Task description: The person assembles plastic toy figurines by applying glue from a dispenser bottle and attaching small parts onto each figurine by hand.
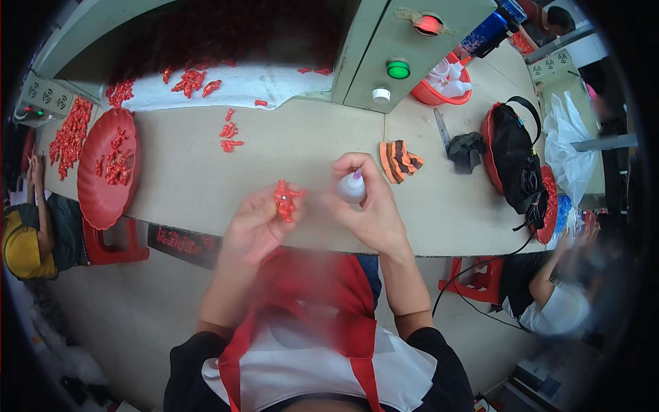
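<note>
Between the fingers of my left hand [255,218] is a small glossy red plastic figure [284,200], with a pale spot on its middle. My right hand [374,209] is wrapped around a white squeeze bottle [351,187] with a purple tip, which points up and away from me. Figure and bottle are apart, both held above the near edge of the table. A blurred patch in the picture lies between the hands. Just beyond my left hand, several small red pieces [230,130] lie in a short column on the table.
At the left stands a red scalloped tray [103,206] with red pieces. A green-grey machine [371,58] holds more red pieces on a white cloth [158,98]. To the right lie a striped orange cloth [397,162], a blade [441,127], a black bag [515,147] and a red basket [427,95] of bottles. People sit at both sides.
</note>
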The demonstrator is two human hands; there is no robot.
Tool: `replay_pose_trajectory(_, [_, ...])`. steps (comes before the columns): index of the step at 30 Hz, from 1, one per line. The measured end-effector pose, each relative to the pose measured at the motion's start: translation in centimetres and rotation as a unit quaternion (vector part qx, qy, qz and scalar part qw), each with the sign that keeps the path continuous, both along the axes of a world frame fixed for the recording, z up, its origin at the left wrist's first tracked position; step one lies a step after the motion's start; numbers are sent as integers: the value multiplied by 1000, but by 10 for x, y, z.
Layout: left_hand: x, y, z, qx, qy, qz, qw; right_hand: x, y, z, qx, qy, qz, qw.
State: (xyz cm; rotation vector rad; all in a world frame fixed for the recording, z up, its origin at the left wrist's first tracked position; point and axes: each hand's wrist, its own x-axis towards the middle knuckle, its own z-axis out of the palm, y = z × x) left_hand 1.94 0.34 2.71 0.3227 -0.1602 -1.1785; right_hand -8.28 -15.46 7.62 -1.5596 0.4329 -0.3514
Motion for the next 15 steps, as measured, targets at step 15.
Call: replay_pose_trajectory(15, [-17, -1, 38, 279, -339, 279, 854, -20, 21, 17, -391, -259, -23, 883])
